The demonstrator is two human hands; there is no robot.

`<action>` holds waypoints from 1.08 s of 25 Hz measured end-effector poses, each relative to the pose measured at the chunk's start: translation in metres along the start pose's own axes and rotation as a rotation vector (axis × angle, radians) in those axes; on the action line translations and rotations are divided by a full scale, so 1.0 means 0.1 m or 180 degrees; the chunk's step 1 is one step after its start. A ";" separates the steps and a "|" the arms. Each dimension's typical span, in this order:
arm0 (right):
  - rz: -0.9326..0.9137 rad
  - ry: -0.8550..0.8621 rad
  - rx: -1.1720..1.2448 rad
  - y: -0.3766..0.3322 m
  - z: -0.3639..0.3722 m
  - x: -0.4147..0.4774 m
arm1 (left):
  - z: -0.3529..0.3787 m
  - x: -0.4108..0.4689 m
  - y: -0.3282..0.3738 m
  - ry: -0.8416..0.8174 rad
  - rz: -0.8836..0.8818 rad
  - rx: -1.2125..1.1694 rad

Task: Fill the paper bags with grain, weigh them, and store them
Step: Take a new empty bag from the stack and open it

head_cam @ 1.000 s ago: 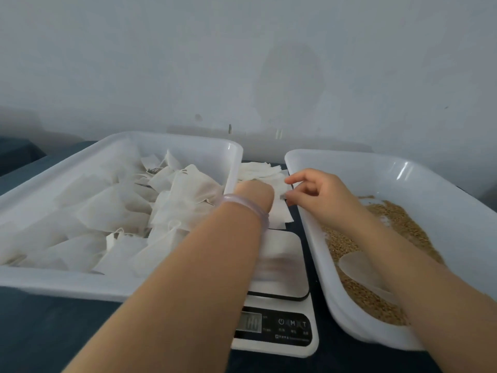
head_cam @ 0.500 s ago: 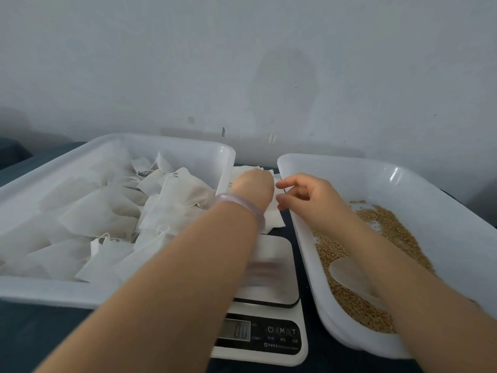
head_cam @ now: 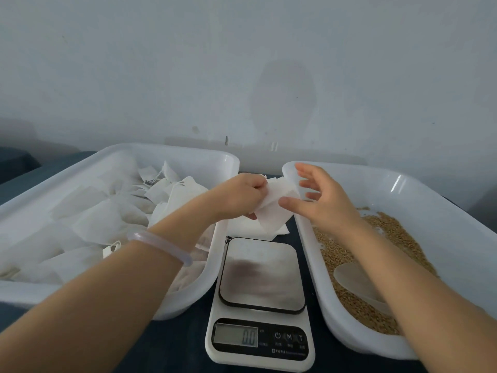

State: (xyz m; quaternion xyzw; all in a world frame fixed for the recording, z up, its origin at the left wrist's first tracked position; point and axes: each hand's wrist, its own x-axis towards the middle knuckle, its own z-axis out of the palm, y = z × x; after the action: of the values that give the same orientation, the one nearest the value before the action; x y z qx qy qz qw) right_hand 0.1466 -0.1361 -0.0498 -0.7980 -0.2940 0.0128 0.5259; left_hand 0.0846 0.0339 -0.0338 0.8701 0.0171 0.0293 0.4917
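One kitchen scale (head_cam: 260, 300) sits nearest, on a dark table (head_cam: 174, 345), white with a square metal plate. Its small display (head_cam: 236, 336) reads zero and nothing lies on the plate.

Two white plastic trays stand on either side of the scale. The left tray (head_cam: 27, 292) holds a heap of filled bags (head_cam: 102, 219), white, some with little string tags. The right tray (head_cam: 443, 211) holds a shallow layer of brown grain (head_cam: 398, 232), with a pale scoop (head_cam: 355, 281) lying in it, partly hidden under the right forearm.

Both arms reach forward from the bottom edge and meet just beyond the scale, in the gap between the trays. A pale bracelet (head_cam: 161, 244) circles the left wrist. The left hand (head_cam: 239, 196) pinches one flat white paper bag (head_cam: 274, 208) at its left edge, fingers curled onto it. The right hand (head_cam: 322, 200) is loose and spread, its fingers straight and apart, gripping nothing; only its thumb (head_cam: 287, 204) touches the bag's right edge. The bag is held in the air above the table, between the trays' far ends.

Under the held bag, a small pile of flat bags (head_cam: 239, 227) lies on the table, just behind the scale.

Beyond everything rises a plain grey-white wall (head_cam: 242, 63).
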 end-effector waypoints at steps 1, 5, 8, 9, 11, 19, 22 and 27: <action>-0.0007 -0.0064 0.0149 -0.01 0.00 0.00 | -0.01 -0.02 -0.02 -0.0045 0.0009 -0.0328; -0.0038 0.0036 0.0605 -0.03 0.00 -0.03 | -0.04 -0.07 -0.03 -0.0182 0.0093 -0.0984; 0.0050 -0.0064 0.0704 -0.04 -0.02 -0.05 | -0.05 -0.09 -0.08 -0.0163 0.0152 -0.1264; 0.0062 -0.0080 0.0699 -0.03 -0.02 -0.05 | -0.06 -0.08 -0.10 -0.0125 0.0158 -0.1322; 0.0077 -0.0034 0.0722 -0.02 -0.02 -0.05 | -0.07 -0.06 -0.10 0.0044 0.0156 -0.1570; 0.0199 -0.0124 0.1549 -0.06 0.00 -0.06 | -0.11 -0.01 -0.12 0.0682 -0.0229 -0.2627; 0.0342 0.0064 0.1954 -0.07 -0.01 -0.04 | -0.09 -0.01 -0.10 0.0704 -0.0171 -0.2636; 0.0405 0.0335 0.1984 -0.08 -0.02 -0.04 | -0.08 -0.01 -0.08 0.0746 -0.0238 -0.2799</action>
State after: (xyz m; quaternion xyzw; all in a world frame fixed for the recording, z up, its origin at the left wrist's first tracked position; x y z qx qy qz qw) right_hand 0.1404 -0.1377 -0.0435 -0.6148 -0.1979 0.0938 0.7576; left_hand 0.0831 0.0451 -0.0365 0.5682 0.0900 0.1143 0.8099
